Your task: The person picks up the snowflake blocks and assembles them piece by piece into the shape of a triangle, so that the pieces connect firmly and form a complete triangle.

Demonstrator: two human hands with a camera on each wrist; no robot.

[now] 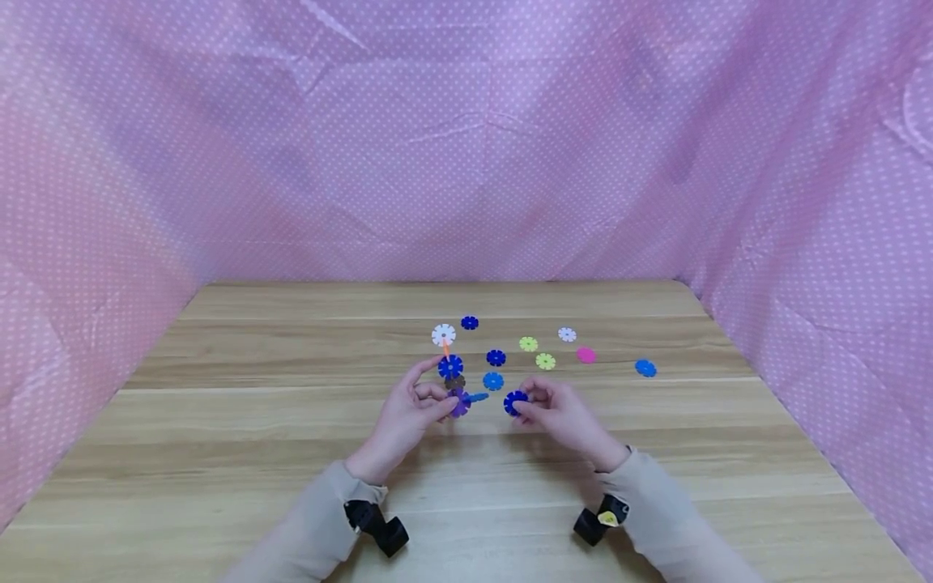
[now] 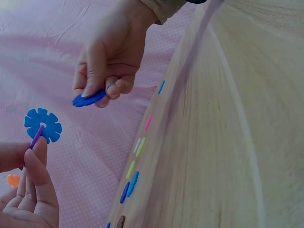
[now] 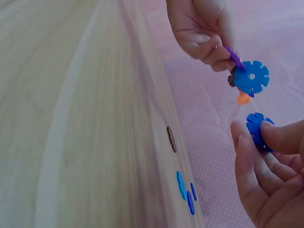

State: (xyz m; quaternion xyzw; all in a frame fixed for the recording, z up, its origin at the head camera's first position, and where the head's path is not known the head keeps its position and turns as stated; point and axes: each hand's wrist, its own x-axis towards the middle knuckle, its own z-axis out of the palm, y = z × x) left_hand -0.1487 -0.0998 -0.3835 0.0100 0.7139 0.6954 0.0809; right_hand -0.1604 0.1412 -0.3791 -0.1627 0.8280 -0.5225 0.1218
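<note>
My left hand [image 1: 410,411] pinches a purple notched plastic disc [image 1: 460,403] between thumb and fingers. A light blue disc [image 2: 42,125] is slotted edge-on into that purple disc. Further along the same joined piece are a dark blue disc [image 1: 450,367], an orange disc [image 3: 243,98] and a white disc [image 1: 443,334] at the far end. To the right, my right hand [image 1: 564,411] holds a single dark blue disc [image 3: 257,129] between thumb and fingers, a short gap from the light blue disc. Both hands are raised above the table.
Loose discs lie flat on the wooden table [image 1: 291,437] beyond the hands: dark blue [image 1: 496,357], light blue [image 1: 493,380], yellow-green [image 1: 545,361], white [image 1: 567,334], pink [image 1: 586,355] and a blue one [image 1: 645,368] farther right. A pink dotted cloth [image 1: 466,162] surrounds the table.
</note>
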